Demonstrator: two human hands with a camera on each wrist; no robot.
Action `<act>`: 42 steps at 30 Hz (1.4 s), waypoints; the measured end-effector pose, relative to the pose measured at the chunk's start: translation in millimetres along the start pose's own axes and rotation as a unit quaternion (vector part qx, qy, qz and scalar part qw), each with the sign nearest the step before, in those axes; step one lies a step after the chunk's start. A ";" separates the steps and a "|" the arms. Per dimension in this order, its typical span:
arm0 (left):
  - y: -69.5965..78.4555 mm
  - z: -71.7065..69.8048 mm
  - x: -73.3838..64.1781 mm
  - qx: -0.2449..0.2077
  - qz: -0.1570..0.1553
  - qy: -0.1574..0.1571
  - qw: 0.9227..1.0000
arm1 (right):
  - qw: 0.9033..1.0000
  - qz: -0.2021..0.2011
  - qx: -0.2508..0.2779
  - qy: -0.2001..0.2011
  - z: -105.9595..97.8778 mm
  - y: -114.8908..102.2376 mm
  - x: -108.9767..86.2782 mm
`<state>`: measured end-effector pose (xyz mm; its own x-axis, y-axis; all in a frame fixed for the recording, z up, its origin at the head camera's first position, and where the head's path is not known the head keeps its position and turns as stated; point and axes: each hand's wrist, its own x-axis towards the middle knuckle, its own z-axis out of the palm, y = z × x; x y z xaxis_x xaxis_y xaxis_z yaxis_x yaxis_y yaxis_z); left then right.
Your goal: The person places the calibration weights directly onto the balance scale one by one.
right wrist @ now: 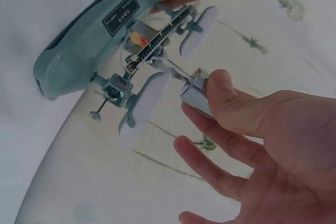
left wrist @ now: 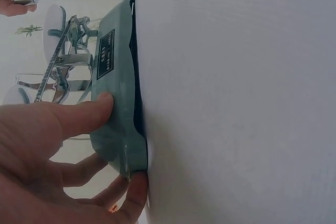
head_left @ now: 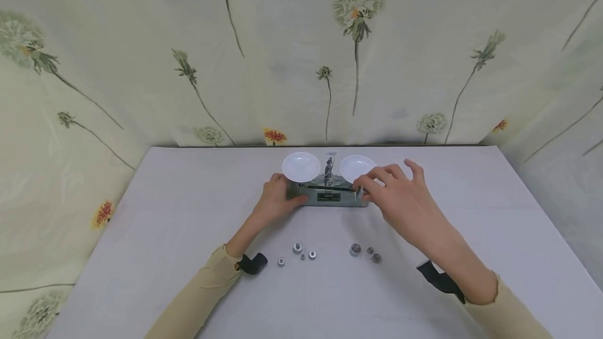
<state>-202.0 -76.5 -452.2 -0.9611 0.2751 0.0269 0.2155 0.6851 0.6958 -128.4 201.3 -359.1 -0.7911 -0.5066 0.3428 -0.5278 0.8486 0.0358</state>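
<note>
A green-based balance scale (head_left: 328,198) stands near the table's back edge, with a white left pan (head_left: 301,167) and a white right pan (head_left: 356,165). My left hand (head_left: 275,198) grips the left end of its base, thumb on the front and fingers behind, as the left wrist view shows. Between thumb and index finger my right hand (head_left: 410,205) pinches a shiny cylindrical metal weight (right wrist: 196,93). It is held close to the right pan, apart from it in the right wrist view. The other right fingers are spread.
On the white table (head_left: 188,198), several small metal weights (head_left: 298,247) lie in front of the scale to the left. Three more weights (head_left: 355,249) are grouped to the right. A cloth backdrop (head_left: 282,67) printed with dandelions hangs behind and along the sides.
</note>
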 end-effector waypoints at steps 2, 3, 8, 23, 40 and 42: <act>-0.4 0.1 -0.4 -0.002 -0.002 0.001 1.000 | 1.000 0.002 0.002 -0.001 -0.3 0.9 2.1; -0.7 0.2 -0.4 -0.002 -0.002 0.001 1.000 | 1.000 0.003 0.002 -0.002 -0.5 1.2 3.1; -1.6 0.4 -0.1 -0.001 -0.003 0.003 1.000 | 1.000 0.009 0.003 -0.007 -0.4 2.6 7.4; -0.7 -0.9 -1.2 -0.006 0.000 0.000 1.000 | 1.000 0.019 -0.003 0.010 9.1 11.0 23.3; 0.9 -0.1 -1.6 -0.007 0.004 0.004 1.000 | 0.999 0.034 0.009 0.000 27.3 14.4 33.8; 1.2 0.1 -1.7 -0.006 0.002 0.003 1.000 | 0.999 0.034 0.009 0.002 28.6 14.9 33.7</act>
<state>-200.1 -76.1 -451.5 -0.9612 0.2737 0.0348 0.2179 0.6755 0.7044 -171.7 192.5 -373.9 -0.8241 -0.4477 0.3469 -0.4788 0.8779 -0.0045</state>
